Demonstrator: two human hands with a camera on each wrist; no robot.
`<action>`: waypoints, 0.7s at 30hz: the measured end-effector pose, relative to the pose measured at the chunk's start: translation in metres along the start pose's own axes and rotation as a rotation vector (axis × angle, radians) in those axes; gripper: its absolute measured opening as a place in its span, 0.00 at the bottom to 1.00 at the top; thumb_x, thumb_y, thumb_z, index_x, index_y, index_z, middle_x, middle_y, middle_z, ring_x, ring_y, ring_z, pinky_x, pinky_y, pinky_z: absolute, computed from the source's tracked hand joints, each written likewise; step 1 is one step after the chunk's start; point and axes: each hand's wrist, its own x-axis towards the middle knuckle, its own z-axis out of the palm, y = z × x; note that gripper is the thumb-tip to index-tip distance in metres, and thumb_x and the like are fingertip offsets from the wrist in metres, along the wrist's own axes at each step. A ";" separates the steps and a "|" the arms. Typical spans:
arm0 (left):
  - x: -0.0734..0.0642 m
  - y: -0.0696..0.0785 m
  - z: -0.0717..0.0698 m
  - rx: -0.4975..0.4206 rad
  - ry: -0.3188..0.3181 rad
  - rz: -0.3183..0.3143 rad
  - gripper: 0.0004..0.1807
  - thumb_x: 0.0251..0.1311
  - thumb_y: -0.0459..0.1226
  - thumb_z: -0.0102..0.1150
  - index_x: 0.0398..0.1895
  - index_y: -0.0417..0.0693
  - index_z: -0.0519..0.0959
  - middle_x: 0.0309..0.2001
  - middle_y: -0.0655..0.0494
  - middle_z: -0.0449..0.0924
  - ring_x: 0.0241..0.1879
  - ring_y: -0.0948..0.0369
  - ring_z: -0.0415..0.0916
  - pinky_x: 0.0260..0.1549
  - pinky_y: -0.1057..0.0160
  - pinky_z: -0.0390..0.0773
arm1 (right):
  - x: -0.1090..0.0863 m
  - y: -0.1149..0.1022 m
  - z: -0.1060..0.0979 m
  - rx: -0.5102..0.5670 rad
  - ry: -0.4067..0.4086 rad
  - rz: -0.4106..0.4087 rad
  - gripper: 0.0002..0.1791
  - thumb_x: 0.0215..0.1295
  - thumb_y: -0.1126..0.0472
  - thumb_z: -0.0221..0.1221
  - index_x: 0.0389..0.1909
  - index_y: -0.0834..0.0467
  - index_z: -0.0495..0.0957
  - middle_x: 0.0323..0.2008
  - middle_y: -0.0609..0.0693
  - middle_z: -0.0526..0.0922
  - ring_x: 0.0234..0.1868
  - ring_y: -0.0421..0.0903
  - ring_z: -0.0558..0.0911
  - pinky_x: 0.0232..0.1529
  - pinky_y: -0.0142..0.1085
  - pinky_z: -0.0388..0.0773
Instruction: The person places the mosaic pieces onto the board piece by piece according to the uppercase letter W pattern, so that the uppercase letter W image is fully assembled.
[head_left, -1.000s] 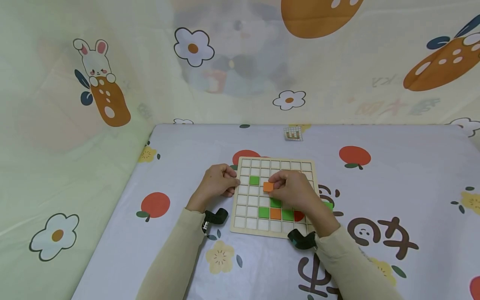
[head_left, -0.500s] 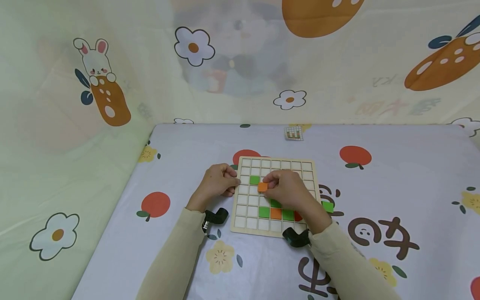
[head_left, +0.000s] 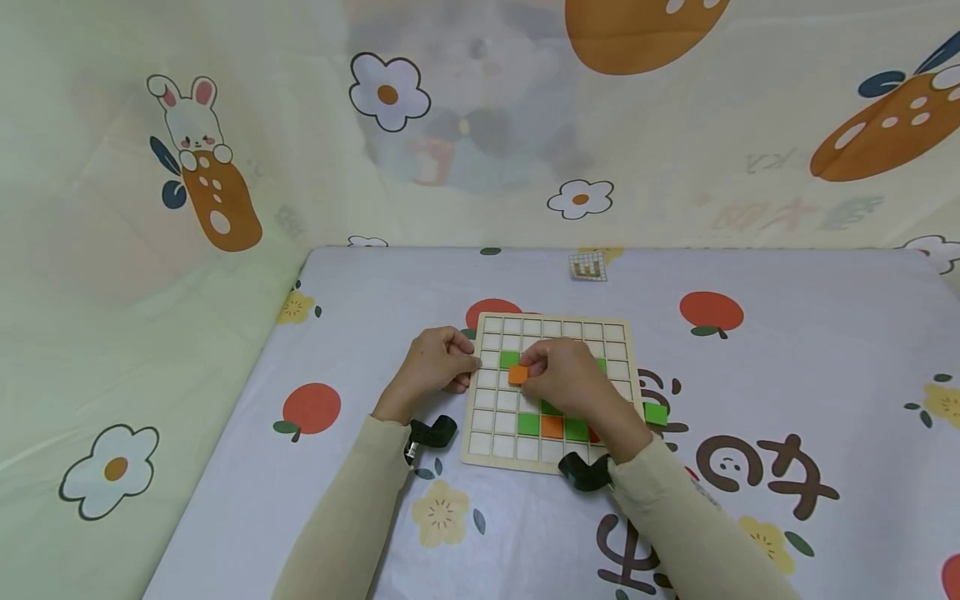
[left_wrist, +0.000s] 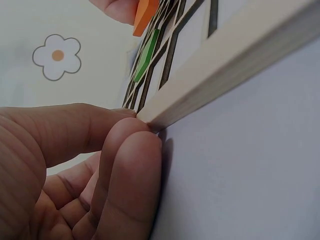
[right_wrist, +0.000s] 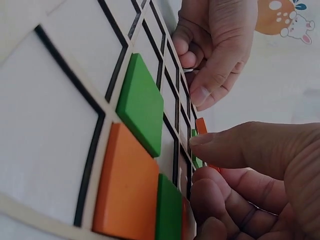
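Observation:
My left hand [head_left: 435, 362] pinches the left edge of a light wooden grid board [head_left: 482, 418], its fingertips meeting at the frame [left_wrist: 225, 67] in the left wrist view. Between thumb and fingers, my right hand [head_left: 567, 379] holds a square orange tile [head_left: 517, 376] over the left part of the grid. Just behind that tile, a green tile [head_left: 509, 359] sits in a cell. Nearer the front, a green tile [head_left: 528, 424], an orange tile [head_left: 552, 427] and another green tile [head_left: 576, 429] lie in a row. The right hand and forearm hide part of the board.
A loose green tile [head_left: 656, 414] lies by the board's right edge. A small card [head_left: 587, 267] printed with a grid pattern is at the back of the table. The patterned tablecloth [head_left: 375, 325] meets a hanging printed cloth [head_left: 465, 167] behind and at the left.
My right hand has moved left across the board with the orange tile, now just in front of the green tile. The left hand has stayed on the board's edge.

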 end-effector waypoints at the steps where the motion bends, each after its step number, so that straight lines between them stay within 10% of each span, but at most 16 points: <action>1: 0.000 0.000 0.000 0.001 0.001 -0.001 0.09 0.63 0.30 0.70 0.42 0.39 0.79 0.28 0.51 0.82 0.19 0.62 0.79 0.22 0.66 0.85 | 0.000 -0.001 0.000 -0.004 -0.001 -0.001 0.11 0.57 0.67 0.69 0.42 0.59 0.86 0.32 0.50 0.82 0.36 0.48 0.77 0.35 0.35 0.74; 21: 0.000 0.001 0.000 -0.005 -0.001 -0.004 0.10 0.63 0.30 0.70 0.43 0.38 0.79 0.28 0.51 0.83 0.19 0.62 0.79 0.21 0.66 0.84 | 0.006 -0.007 0.008 -0.029 -0.011 -0.012 0.10 0.55 0.68 0.70 0.39 0.60 0.87 0.30 0.49 0.81 0.35 0.47 0.77 0.35 0.35 0.74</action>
